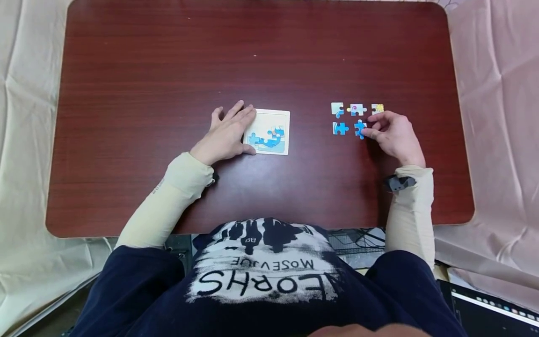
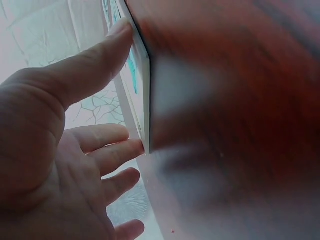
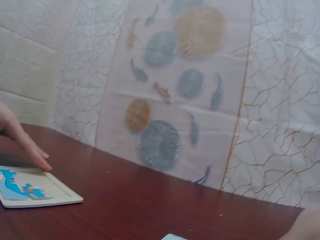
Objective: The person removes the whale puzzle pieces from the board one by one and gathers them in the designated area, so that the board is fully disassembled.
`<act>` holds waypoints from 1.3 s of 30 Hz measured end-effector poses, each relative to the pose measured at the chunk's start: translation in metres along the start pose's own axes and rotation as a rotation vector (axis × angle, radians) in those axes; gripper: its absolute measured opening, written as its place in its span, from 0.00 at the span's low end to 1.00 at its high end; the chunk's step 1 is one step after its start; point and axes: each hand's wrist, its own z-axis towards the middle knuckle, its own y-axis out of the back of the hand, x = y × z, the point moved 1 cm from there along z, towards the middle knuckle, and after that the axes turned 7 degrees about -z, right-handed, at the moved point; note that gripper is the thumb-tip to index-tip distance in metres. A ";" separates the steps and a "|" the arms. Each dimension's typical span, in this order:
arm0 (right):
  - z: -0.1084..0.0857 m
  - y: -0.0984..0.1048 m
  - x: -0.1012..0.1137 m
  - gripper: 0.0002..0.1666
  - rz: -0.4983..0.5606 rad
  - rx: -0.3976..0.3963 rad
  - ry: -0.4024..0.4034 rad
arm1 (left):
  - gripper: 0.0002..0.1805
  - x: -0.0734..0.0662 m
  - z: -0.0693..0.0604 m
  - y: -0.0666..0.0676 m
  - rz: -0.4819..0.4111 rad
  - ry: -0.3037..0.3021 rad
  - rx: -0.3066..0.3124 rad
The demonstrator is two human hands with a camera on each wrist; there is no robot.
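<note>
My left hand [image 1: 229, 133] rests at the left side of a white puzzle tray [image 1: 269, 112]. Its fingers are extended at the upper left corner, and the thumb lies on the near edge, as the left wrist view also shows. Inside the tray, several joined blue pieces [image 1: 271, 142] fill the lower part. To the right, my right hand [image 1: 397, 138] has its thumb and index finger at the right edge of a blue jigsaw piece [image 1: 360, 128], pinching it. Beside that piece lies another blue jigsaw piece [image 1: 340, 128]. In the right wrist view the right hand is mostly cut off.
Above the blue pieces lie a white-and-blue piece [image 1: 337, 109], a piece with a pink swirl [image 1: 357, 109] and a yellow-patterned piece [image 1: 377, 108]. Everything lies on a dark red wooden table [image 1: 202, 56]. A laptop [image 1: 488, 304] is at the lower right, beyond the table.
</note>
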 end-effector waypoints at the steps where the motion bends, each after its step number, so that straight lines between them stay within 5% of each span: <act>1: -0.001 0.001 0.000 0.31 -0.003 0.013 0.005 | 0.55 0.000 0.000 0.000 -0.001 0.004 -0.001; 18: -0.001 0.001 -0.001 0.34 -0.030 0.064 -0.006 | 0.56 -0.003 -0.001 -0.002 0.008 0.020 -0.008; 23: -0.008 0.002 0.004 0.33 -0.056 -0.013 -0.027 | 0.56 -0.006 0.001 -0.004 0.005 0.017 -0.007; 27: -0.012 -0.006 0.031 0.28 -0.034 -0.172 0.016 | 0.56 -0.006 0.001 -0.005 0.004 0.020 -0.007; 30: -0.012 -0.017 0.064 0.23 0.012 -0.212 0.157 | 0.56 -0.006 0.001 -0.004 0.004 0.030 -0.003; 34: -0.008 -0.039 0.111 0.22 0.026 -0.089 0.344 | 0.55 -0.004 0.001 -0.003 0.002 0.047 0.001; 39: -0.001 -0.062 0.144 0.27 -0.035 0.079 0.430 | 0.55 -0.003 0.003 -0.006 -0.011 0.052 0.009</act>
